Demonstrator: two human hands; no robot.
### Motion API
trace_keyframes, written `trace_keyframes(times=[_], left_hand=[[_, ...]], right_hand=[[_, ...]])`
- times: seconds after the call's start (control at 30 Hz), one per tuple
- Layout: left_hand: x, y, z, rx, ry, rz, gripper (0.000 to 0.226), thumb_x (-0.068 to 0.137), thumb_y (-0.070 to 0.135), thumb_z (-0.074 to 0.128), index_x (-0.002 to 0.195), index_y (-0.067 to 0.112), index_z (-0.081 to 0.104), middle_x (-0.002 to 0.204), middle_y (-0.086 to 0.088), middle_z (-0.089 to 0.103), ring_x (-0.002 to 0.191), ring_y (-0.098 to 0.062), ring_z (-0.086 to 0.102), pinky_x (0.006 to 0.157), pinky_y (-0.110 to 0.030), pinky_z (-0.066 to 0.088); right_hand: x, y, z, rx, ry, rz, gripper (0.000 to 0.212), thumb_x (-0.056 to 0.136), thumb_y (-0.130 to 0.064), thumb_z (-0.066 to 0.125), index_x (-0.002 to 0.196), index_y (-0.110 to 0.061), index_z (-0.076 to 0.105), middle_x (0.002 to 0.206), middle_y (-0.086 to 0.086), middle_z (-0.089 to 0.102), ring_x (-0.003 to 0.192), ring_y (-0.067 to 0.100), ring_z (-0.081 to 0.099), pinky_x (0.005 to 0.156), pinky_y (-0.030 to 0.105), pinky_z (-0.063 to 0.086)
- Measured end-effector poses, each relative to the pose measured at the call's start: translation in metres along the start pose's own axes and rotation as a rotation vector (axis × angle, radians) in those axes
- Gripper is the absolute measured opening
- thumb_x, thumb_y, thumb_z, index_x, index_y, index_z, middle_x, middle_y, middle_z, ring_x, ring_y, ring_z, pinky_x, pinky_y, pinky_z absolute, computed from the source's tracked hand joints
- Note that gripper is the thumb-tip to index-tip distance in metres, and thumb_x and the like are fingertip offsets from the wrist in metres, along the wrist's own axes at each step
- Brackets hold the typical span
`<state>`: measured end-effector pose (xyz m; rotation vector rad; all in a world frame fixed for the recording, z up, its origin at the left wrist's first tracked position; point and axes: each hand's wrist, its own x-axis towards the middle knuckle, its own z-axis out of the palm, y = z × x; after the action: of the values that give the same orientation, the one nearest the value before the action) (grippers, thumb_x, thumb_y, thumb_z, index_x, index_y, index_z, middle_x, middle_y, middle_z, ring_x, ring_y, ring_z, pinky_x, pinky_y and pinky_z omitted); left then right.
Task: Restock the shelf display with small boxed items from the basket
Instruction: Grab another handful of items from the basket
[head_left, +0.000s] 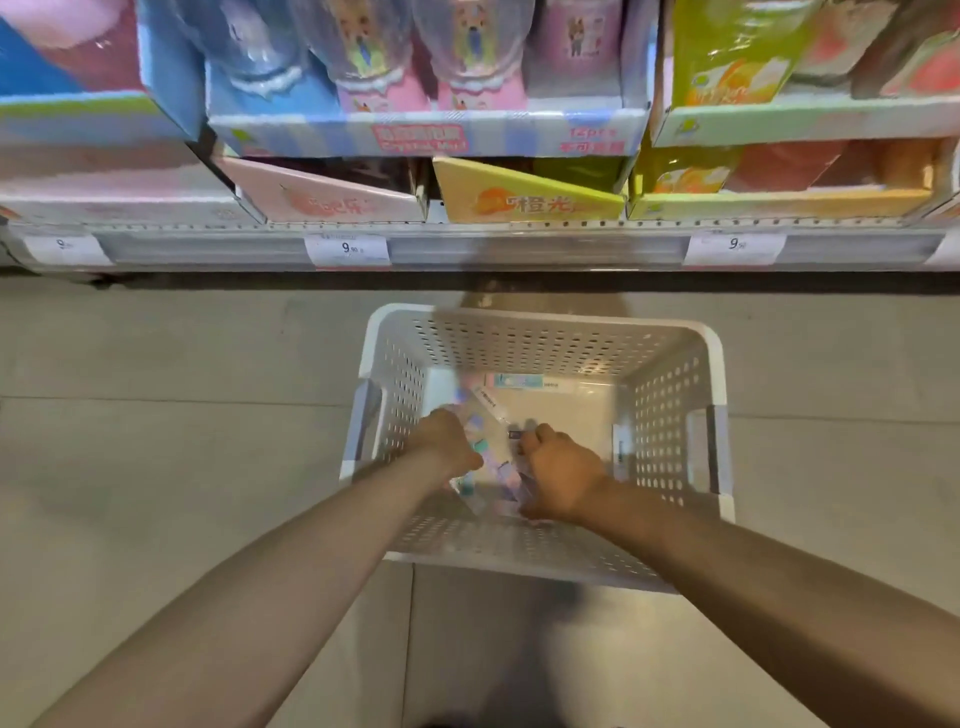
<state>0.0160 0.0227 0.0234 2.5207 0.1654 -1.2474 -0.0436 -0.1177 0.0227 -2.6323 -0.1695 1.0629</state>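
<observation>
Both hands down in basket (540, 332) w/ pack of small boxes (491, 457) btwn them, long axis running away from person: left hand (447, 441) & right hand (561, 475) each closed on a side.

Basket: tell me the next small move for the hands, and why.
Probably close both hands on the boxes and lift them clear of the basket. The left hand and right hand are both down inside it, either side of the pastel boxes, and the shelf to restock sits ahead. Whether the grip is firm is blurred.
</observation>
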Motion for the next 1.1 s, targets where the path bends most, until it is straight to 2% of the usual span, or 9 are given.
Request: trace_keyframes(times=[0.1, 0.3, 0.43, 0.5, 0.73, 0.83, 0.93, 1.03, 1.1], left_hand=[[0.013, -0.005, 0.015, 0.133, 0.006, 0.016, 0.054, 0.073, 0.026, 0.071, 0.121, 0.011, 0.051, 0.117, -0.005, 0.063, 0.104, -0.025, 0.063, 0.078, -0.027, 0.050], [0.026, -0.011, 0.033, 0.130, 0.058, 0.034, 0.046, 0.073, 0.043, 0.066, 0.110, 0.016, 0.060, 0.111, -0.005, 0.066, 0.101, -0.024, 0.063, 0.070, -0.025, 0.043], [0.031, -0.012, 0.035, 0.172, 0.082, 0.010, 0.035, 0.079, 0.020, 0.060, 0.113, 0.012, 0.057, 0.114, -0.010, 0.065, 0.103, -0.028, 0.063, 0.077, -0.030, 0.051], [0.028, -0.012, 0.032, 0.150, 0.068, -0.030, 0.033, 0.083, 0.009, 0.055, 0.116, 0.007, 0.052, 0.117, -0.014, 0.062, 0.105, -0.031, 0.062, 0.077, -0.032, 0.051], [0.026, -0.016, 0.028, 0.054, 0.017, -0.086, 0.053, 0.087, 0.001, 0.047, 0.134, 0.005, 0.022, 0.122, -0.020, 0.057, 0.109, -0.036, 0.059, 0.078, -0.035, 0.047], [0.023, -0.016, 0.023, 0.070, 0.036, -0.073, 0.051, 0.087, 0.003, 0.046, 0.134, 0.003, 0.025, 0.121, -0.020, 0.056, 0.106, -0.036, 0.060, 0.079, -0.035, 0.047], [0.021, -0.013, 0.015, 0.266, -0.002, -0.032, 0.049, 0.087, 0.010, 0.045, 0.132, 0.001, 0.029, 0.131, -0.016, 0.046, 0.111, -0.032, 0.055, 0.083, -0.032, 0.045], [0.017, -0.004, 0.005, 0.416, 0.037, 0.046, 0.047, 0.087, 0.015, 0.045, 0.132, 0.003, 0.036, 0.129, -0.016, 0.051, 0.114, -0.032, 0.055, 0.084, -0.033, 0.046], [0.014, 0.004, 0.002, 0.411, 0.115, 0.137, 0.042, 0.088, 0.012, 0.047, 0.129, 0.004, 0.043, 0.124, -0.016, 0.057, 0.111, -0.032, 0.057, 0.081, -0.032, 0.045]], right_hand=[[0.008, -0.002, 0.009, -0.078, 0.026, -0.029, 0.085, 0.074, -0.039, 0.068, 0.137, -0.006, 0.021, 0.137, 0.015, 0.036, 0.121, 0.031, 0.042, 0.092, 0.040, 0.045], [0.015, -0.001, 0.020, -0.133, 0.056, -0.065, 0.074, 0.081, -0.028, 0.061, 0.137, -0.002, 0.021, 0.132, 0.019, 0.042, 0.114, 0.033, 0.048, 0.085, 0.038, 0.045], [0.015, 0.000, 0.017, -0.110, 0.046, -0.028, 0.063, 0.079, -0.015, 0.062, 0.130, 0.000, 0.029, 0.128, 0.019, 0.043, 0.115, 0.032, 0.046, 0.085, 0.036, 0.044], [0.017, 0.000, 0.016, -0.125, 0.021, 0.026, 0.061, 0.081, -0.017, 0.061, 0.130, 0.002, 0.029, 0.129, 0.020, 0.043, 0.117, 0.032, 0.044, 0.088, 0.036, 0.044], [0.023, 0.000, 0.028, -0.161, 0.050, 0.097, 0.053, 0.090, -0.024, 0.050, 0.131, 0.001, 0.028, 0.132, 0.018, 0.038, 0.120, 0.030, 0.041, 0.091, 0.036, 0.042], [0.028, 0.001, 0.035, -0.205, 0.072, 0.119, 0.050, 0.091, -0.023, 0.048, 0.132, -0.004, 0.028, 0.135, 0.016, 0.036, 0.122, 0.031, 0.039, 0.096, 0.037, 0.038], [0.028, -0.001, 0.039, -0.273, 0.064, 0.114, 0.043, 0.094, -0.016, 0.041, 0.132, 0.000, 0.029, 0.133, 0.022, 0.039, 0.121, 0.034, 0.043, 0.095, 0.038, 0.041], [0.025, 0.001, 0.034, -0.389, 0.140, 0.113, 0.044, 0.082, -0.023, 0.063, 0.118, -0.001, 0.049, 0.114, 0.024, 0.056, 0.102, 0.032, 0.058, 0.080, 0.034, 0.051], [0.025, 0.004, 0.037, -0.440, 0.091, 0.015, 0.041, 0.090, -0.015, 0.051, 0.126, 0.000, 0.037, 0.126, 0.026, 0.046, 0.113, 0.035, 0.049, 0.089, 0.037, 0.045]])
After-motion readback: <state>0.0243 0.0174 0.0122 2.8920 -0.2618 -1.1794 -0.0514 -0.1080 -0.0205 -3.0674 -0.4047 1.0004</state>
